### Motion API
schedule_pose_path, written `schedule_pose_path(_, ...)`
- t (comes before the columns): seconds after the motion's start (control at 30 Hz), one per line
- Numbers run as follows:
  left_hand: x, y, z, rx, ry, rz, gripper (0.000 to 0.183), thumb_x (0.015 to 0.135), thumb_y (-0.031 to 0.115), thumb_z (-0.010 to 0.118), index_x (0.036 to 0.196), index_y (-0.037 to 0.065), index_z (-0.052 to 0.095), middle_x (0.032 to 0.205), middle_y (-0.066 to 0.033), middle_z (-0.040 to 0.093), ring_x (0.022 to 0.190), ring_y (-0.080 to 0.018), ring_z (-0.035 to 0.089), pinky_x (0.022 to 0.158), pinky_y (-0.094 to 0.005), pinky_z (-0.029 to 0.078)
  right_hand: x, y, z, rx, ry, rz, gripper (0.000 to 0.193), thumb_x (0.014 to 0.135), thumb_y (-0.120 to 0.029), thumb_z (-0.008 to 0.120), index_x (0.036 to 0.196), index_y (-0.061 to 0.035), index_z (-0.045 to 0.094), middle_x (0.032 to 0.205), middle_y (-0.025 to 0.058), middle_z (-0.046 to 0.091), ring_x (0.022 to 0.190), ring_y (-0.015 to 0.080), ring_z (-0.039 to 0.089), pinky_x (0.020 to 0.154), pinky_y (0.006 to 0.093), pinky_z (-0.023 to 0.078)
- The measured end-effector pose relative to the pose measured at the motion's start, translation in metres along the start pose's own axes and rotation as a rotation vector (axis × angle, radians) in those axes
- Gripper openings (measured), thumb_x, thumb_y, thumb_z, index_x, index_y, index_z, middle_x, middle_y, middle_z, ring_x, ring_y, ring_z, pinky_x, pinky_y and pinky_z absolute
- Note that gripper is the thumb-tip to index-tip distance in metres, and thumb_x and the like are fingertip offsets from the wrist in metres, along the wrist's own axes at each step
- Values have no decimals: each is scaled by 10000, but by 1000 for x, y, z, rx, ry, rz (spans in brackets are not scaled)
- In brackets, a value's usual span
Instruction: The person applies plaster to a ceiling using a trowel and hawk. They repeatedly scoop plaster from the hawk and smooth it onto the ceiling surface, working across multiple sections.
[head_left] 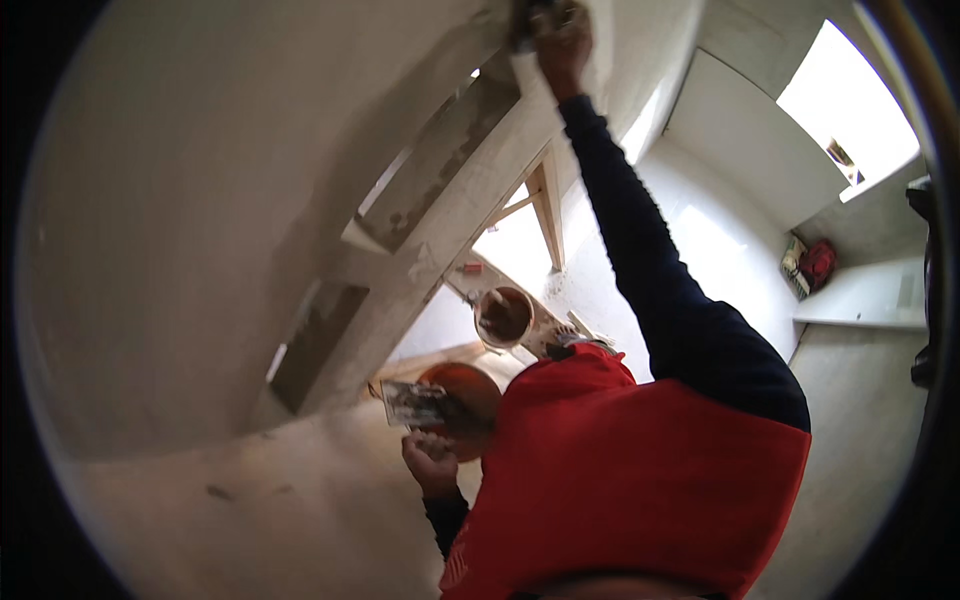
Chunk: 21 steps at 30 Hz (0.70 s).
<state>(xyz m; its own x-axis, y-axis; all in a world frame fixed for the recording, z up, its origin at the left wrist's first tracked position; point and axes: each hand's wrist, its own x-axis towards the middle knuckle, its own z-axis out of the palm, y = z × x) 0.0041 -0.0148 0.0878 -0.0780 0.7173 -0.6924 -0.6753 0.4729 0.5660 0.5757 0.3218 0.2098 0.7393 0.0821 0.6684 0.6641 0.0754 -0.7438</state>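
My left hand (430,462) is low beside my body with its fingers curled round a plastering trowel (405,403). Grey plaster is smeared on the trowel's flat metal blade, which hangs over an orange bucket (465,376). High up at the wall (200,180), my outstretched right hand (566,48) is closed on something dark; blur and the picture's top edge keep me from making it out. Below that hand, the wall has a long slanted recess (445,150) with a damp-looking grey surface, and a smaller recess (318,345) lies farther down.
Another bucket (479,312) with brownish mix stands on a plank (548,318), near a small red object (472,268). A wooden trestle (546,215) rises beyond it. To the far right are a red bundle (818,262) on the floor and a bright window opening (850,95).
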Motion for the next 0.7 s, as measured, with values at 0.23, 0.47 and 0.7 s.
schedule_pose_path(0.23,2,-4,8,1,50,82,287,949,194,532,716,210,364,567,57,217,477,-99,221,565,-325,329,-96,-44,-104,719,-876,214,483,897,-147,697,1330,3,541,1215,131,649,1092,228,651,928,368,541)
schedule_pose_path(0.47,4,-5,7,10,39,128,290,972,213,525,719,210,383,567,54,230,476,-103,232,579,-327,336,-360,-113,-148,708,-1815,-820,303,859,-372,671,1029,-128,724,988,98,706,911,287,681,797,440,540)
schedule_pose_path(0.7,-1,-7,4,-52,68,52,270,947,194,545,737,209,375,570,63,241,474,-89,244,545,-312,326,-509,-124,-204,35,-1934,-1348,178,799,-304,659,830,-162,762,831,57,705,786,224,674,625,417,453)
